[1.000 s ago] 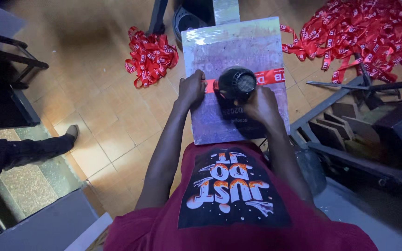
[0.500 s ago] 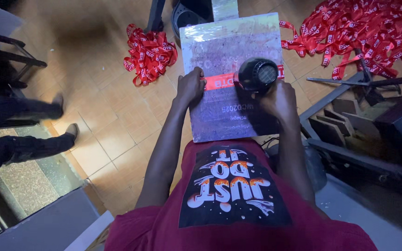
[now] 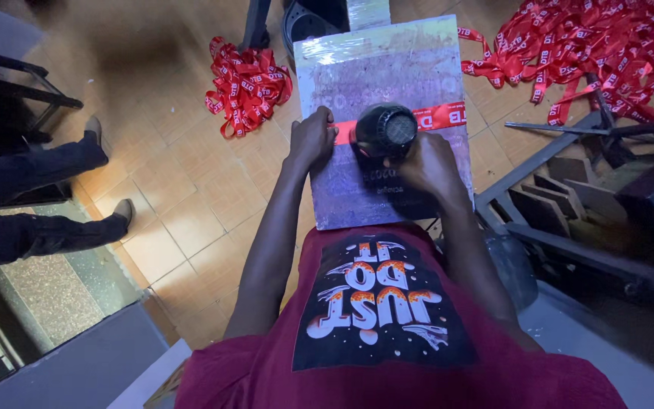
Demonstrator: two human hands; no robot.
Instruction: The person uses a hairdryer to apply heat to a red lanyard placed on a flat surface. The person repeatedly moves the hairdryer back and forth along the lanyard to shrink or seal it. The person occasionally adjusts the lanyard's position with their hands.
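A flat grey board [image 3: 410, 72] rests on my lap, reaching out over the floor. A red printed ribbon [image 3: 442, 117] lies across it from left to right. My left hand [image 3: 310, 140] presses down on the ribbon's left end at the board's edge. My right hand [image 3: 429, 163] grips a black hair dryer [image 3: 384, 132], whose round rear end faces up over the middle of the ribbon.
A small heap of red ribbons [image 3: 247, 83] lies on the tiled floor to the left of the board, and a large heap [image 3: 599, 49] at the top right. Another person's legs and shoes [image 3: 54, 189] are at the left. Metal frames and wooden pieces [image 3: 569, 189] crowd the right.
The hair dryer swung right along the ribbon and has now come back left to its middle. The other person's legs have stepped further into view at the left.
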